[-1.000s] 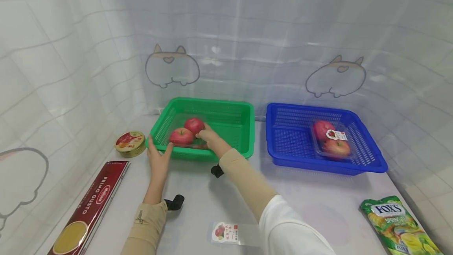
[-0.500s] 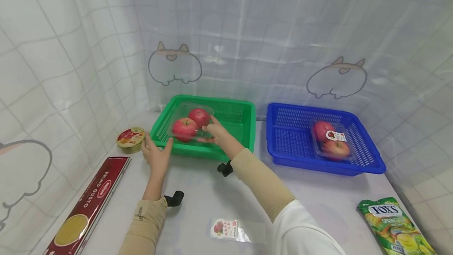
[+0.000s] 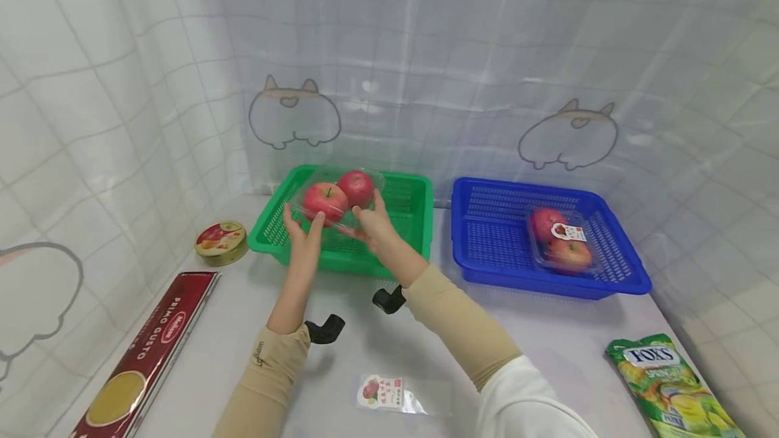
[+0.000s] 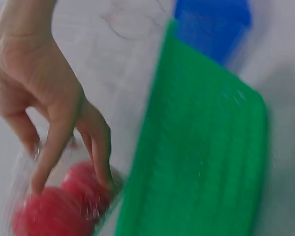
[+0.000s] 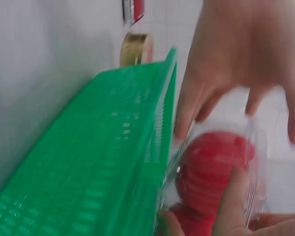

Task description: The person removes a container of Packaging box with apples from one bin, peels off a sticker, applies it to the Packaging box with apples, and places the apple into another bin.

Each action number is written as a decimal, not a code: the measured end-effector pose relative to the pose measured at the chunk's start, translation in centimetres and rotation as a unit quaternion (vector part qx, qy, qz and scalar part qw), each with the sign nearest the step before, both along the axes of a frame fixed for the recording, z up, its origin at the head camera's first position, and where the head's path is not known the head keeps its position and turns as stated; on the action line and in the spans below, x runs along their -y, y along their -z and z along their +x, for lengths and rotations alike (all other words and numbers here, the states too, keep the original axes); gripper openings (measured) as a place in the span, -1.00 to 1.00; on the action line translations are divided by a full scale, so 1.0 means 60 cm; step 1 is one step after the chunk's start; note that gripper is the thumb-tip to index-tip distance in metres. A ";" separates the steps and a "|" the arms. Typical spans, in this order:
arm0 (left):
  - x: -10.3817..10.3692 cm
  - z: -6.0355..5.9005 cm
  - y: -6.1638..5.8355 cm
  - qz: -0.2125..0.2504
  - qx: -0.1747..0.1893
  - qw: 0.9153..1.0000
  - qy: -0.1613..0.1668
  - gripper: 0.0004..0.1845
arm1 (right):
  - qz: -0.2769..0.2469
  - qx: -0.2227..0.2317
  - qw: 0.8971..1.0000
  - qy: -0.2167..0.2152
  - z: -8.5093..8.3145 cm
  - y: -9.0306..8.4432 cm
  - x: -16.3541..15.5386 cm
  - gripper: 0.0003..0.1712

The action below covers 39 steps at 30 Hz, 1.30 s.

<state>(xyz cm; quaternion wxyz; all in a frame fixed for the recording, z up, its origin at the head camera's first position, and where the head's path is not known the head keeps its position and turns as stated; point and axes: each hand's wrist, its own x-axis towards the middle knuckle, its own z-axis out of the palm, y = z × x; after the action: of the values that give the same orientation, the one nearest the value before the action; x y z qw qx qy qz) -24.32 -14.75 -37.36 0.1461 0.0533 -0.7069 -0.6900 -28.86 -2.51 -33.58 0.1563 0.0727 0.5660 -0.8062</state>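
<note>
The long red box point(image 3: 146, 355) at the left reads "PRIMO GUSTO" down its length. The green snack bag point(image 3: 675, 387) at the right says "FOX'S" — the smaller lettering beneath it and other stickers are too small to read.

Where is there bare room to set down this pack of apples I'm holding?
The green basket under the apple pack looks bare inside. Tabletop is free between the pasta box and left hand, and before the blue basket up to the candy bag. A label crowds the near middle.
</note>
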 end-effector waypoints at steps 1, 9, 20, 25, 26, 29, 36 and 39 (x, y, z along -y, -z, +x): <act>-0.006 -0.002 -0.004 0.025 0.010 1.000 0.008 -0.07 | -0.003 -0.006 1.000 0.005 0.004 -0.002 -0.001 -0.16; -0.039 -0.015 -0.017 0.111 0.004 0.993 -0.038 -0.02 | 0.032 -0.058 0.998 0.015 0.033 -0.002 -0.010 -0.13; -0.034 0.009 -0.036 0.159 0.022 0.987 -0.027 -0.14 | 0.073 -0.105 0.992 0.011 0.067 0.008 -0.088 -0.12; -0.033 0.018 -0.045 0.162 0.034 0.986 -0.003 -0.18 | 0.099 -0.099 0.989 0.038 0.050 0.009 -0.148 -0.16; -0.032 0.019 -0.046 0.159 0.037 0.987 0.003 -0.19 | 0.099 -0.098 0.990 0.037 0.048 0.007 -0.160 -0.17; -0.032 0.024 -0.049 0.146 0.046 0.988 0.025 -0.20 | 0.080 -0.098 0.992 0.023 0.041 -0.001 -0.196 -0.19; -0.039 0.030 -0.048 0.108 0.070 0.987 0.099 -0.24 | 0.054 -0.118 0.990 -0.051 0.035 -0.005 -0.253 -0.26; -0.044 0.032 -0.046 0.103 0.083 0.984 0.121 -0.25 | 0.068 -0.115 0.989 -0.069 0.038 -0.002 -0.265 -0.26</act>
<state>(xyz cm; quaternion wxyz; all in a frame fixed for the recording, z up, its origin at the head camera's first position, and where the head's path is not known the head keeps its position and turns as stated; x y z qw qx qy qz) -22.37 -12.14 -34.60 -0.0036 0.0391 -0.6430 -0.7649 -26.56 13.37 -33.45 0.1402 -0.0488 0.6375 -0.7560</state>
